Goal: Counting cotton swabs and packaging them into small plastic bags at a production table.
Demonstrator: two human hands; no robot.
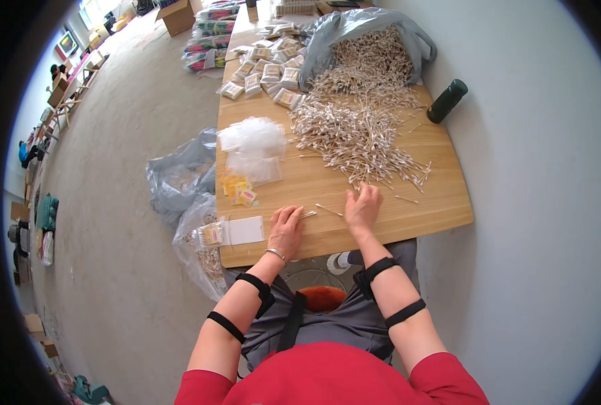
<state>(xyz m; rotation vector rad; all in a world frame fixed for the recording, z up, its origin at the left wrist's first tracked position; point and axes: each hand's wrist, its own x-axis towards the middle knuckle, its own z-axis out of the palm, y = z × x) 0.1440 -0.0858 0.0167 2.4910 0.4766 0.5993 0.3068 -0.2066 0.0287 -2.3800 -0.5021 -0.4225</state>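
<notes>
Swabs at left hand: cotton swabs (pixel 308 214), white-tipped, protruding from the fingers of the left hand (pixel 286 225), tips pointing right; count unclear.
Single swab: one loose swab (pixel 329 210), thin pale stick, lying flat and slantwise on the table (pixel 408 233) between the hands.
Swab pile: large heap (pixel 354 138), white tips, tan sticks, tangled in all directions; far part inside a gray bag (pixel 317 40), near edge at the fingertips of the right hand (pixel 363 206).
Stray swab: one (pixel 406 199), flat, right of that hand.
</notes>
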